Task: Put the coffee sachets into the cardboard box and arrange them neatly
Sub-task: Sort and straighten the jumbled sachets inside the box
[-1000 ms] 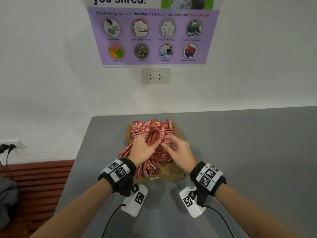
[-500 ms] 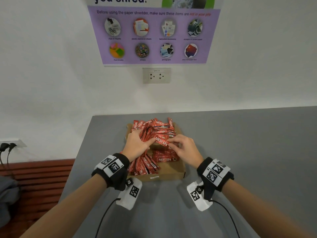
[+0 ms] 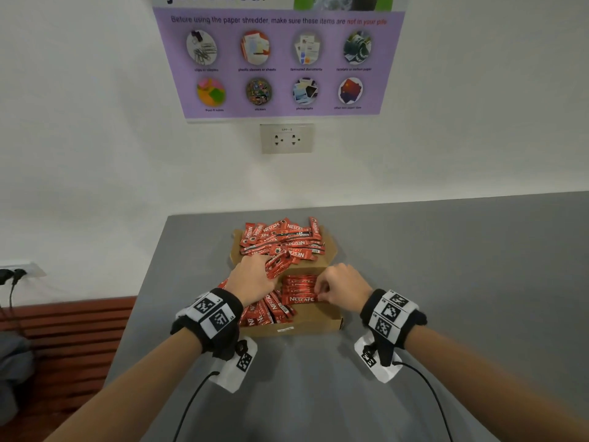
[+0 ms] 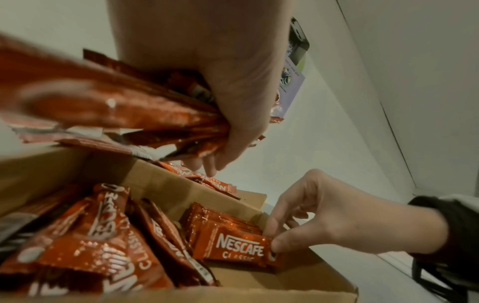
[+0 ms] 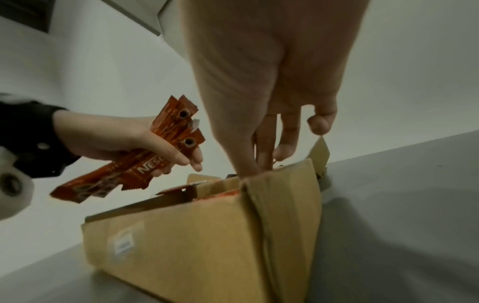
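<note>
A cardboard box (image 3: 306, 323) stands open on the grey worktop (image 3: 446, 282), near its left edge, with its rear flap (image 3: 328, 247) folded back toward the wall. A loose pile of coffee sachets (image 3: 280, 240) lies on that flap, the sachets pointing every way.

The left hand (image 3: 253, 279) has its grip clenched round a bundle of sachets (image 5: 145, 164) held above the box's left half; their long axes run roughly parallel, slanting from the hand down to its left in the right wrist view.

Inside the box, a row of sachets (image 3: 298, 287) stands on edge against the right wall, long axes running left to right. The right hand (image 3: 341, 288) pinches the right end of the nearest sachet (image 4: 238, 248) between thumb and fingertips; its NESCAFE print reads upright. More sachets (image 3: 271, 311) lean in the box's front-left corner, long axes running front to back.
</note>
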{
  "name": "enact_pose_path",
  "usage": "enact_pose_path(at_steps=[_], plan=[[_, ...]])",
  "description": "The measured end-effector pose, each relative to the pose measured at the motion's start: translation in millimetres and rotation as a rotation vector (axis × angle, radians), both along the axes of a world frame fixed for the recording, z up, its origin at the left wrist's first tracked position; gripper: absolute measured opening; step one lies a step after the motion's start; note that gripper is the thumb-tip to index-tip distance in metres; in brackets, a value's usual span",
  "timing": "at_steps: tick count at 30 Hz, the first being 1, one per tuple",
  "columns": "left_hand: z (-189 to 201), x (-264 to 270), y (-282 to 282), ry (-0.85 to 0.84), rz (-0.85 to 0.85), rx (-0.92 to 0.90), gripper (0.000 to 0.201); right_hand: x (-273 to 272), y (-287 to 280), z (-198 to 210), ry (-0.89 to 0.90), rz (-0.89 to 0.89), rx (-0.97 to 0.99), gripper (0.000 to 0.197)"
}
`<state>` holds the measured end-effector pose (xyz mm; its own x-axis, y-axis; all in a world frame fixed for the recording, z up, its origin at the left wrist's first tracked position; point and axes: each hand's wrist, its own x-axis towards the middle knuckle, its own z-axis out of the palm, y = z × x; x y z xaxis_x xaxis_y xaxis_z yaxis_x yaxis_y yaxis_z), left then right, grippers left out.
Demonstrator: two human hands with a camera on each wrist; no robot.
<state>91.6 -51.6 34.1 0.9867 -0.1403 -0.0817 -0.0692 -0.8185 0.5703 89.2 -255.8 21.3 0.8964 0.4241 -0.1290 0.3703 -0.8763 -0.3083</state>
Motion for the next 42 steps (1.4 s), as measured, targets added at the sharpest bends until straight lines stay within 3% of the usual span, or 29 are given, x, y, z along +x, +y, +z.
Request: enact_pose_path(at_steps=[14,32,34,38,42], plan=[[-5.7,-4.5,-2.9,-0.024,-0.069,-0.013,0.019,1.0,0.6,-12.2,-0.084,-0.039,-0.121,0.012],[-5.2,-8.5,-3.3,0.011,-0.062,-0.093,0.023,-4.7,-1.9,-13.0,-0.102,-0.03,-0.081,0.014],[-5.8,-8.6,-3.2,0.02,-0.053,-0.125,0.024,-5.4,-1.6,-9.9,-0.136,-0.043,-0.019,0.019],[-4.8,-9.0,-5.7,0.007,-0.138,-0.139,0.023,-10.5,13.7,6.3,-0.091,-0.061,0.466,0.04],[-2.2,-9.2,-10.6,-0.013,-0.201,-0.114,0.022,-11.6,28.7,13.1,-0.073,-0.013,0.594,0.027]])
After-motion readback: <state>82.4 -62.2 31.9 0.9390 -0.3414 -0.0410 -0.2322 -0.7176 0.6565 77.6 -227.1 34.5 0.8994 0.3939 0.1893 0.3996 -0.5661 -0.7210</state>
